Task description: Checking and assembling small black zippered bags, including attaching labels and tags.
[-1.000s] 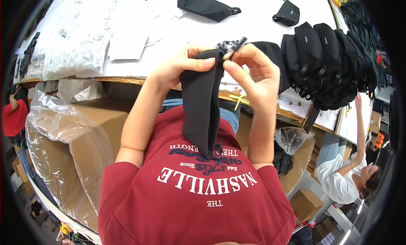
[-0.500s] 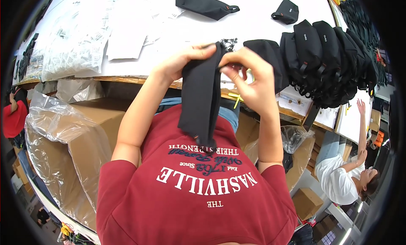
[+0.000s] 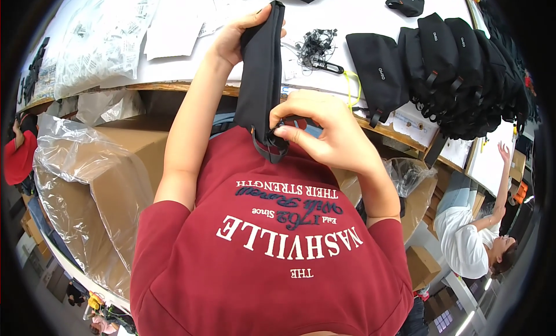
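A long black zip pouch (image 3: 259, 75) hangs lengthwise between my hands, in front of my body. My left hand (image 3: 230, 42) is closed round its far end, thumb on the near face and fingertips showing behind. At the near end, my right hand (image 3: 327, 127) pinches the pouch's edge beside a short strap loop (image 3: 271, 153). Whatever small part lies between those fingertips is too dark to make out. Right of the pouch, on the table, lies a tangle of small black cords and clips (image 3: 315, 49).
Several finished-looking black pouches (image 3: 437, 46) stand in a row at the right. Clear plastic bags (image 3: 104, 40) and white sheets (image 3: 176, 32) cover the table's left. Plastic-wrapped cardboard boxes (image 3: 95, 203) stand below the table edge. A co-worker in white (image 3: 463, 237) is at the right.
My right hand has moved from the pouch's far end down to its near end. My left hand has moved farther out over the table with the pouch.
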The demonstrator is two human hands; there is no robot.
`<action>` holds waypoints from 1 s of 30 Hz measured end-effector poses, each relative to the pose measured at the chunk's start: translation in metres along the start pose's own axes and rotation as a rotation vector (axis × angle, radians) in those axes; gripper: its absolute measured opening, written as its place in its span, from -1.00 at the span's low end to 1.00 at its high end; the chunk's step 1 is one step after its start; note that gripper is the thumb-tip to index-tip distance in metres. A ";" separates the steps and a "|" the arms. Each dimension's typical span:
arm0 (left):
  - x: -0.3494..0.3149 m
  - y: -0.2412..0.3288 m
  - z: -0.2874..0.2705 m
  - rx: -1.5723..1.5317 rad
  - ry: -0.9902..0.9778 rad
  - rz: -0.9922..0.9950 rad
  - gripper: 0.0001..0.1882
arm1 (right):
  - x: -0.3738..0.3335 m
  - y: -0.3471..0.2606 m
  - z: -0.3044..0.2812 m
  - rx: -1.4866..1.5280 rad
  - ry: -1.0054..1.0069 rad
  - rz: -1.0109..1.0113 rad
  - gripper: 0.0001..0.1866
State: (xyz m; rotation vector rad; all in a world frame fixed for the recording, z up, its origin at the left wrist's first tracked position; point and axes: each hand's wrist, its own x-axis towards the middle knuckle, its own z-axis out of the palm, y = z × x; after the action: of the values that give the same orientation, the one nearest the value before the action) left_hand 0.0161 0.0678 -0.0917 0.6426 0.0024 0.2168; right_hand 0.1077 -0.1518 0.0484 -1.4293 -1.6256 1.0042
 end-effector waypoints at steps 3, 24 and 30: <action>-0.001 -0.002 0.003 0.000 0.048 0.019 -0.64 | 0.001 -0.001 0.004 -0.018 0.027 0.013 -0.88; -0.069 0.020 0.081 0.905 0.339 0.108 -0.21 | -0.018 0.073 -0.022 0.934 0.389 0.486 -0.68; -0.075 0.026 0.091 1.093 0.334 0.252 -0.51 | -0.027 0.087 -0.015 0.705 0.167 0.414 -0.63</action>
State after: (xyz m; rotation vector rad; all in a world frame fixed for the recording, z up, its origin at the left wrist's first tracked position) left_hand -0.0558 0.0191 -0.0083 1.6905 0.3851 0.5764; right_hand 0.1602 -0.1712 -0.0249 -1.3097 -0.7329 1.4588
